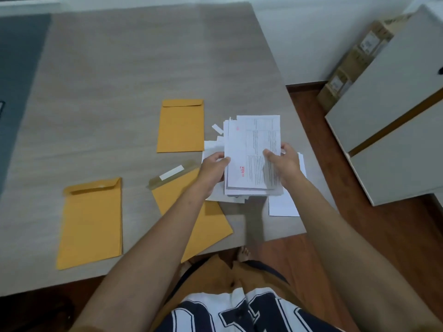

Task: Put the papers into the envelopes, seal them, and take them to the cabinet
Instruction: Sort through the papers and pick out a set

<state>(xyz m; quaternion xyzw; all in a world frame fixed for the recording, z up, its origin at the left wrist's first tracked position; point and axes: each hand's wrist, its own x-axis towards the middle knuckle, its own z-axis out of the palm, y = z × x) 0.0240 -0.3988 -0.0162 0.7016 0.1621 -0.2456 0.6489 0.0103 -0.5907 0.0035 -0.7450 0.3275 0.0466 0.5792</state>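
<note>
The stack of printed papers [251, 152] is being held just above loose sheets [282, 204] near the table [119, 68]'s right edge; light, floppy, likely to fan, so gripping both long edges seems best; the left hand [213, 171] and right hand [285, 164] are each pinching one; an open-flapped manila envelope [172, 188] is lying beside.

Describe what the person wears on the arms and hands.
Nothing shows on either: the left hand and right hand are bare, with no gloves, rings or watch visible. The left forearm and right forearm are uncovered, with no sleeve reaching them. Below is a white shirt with navy lettering.
</note>
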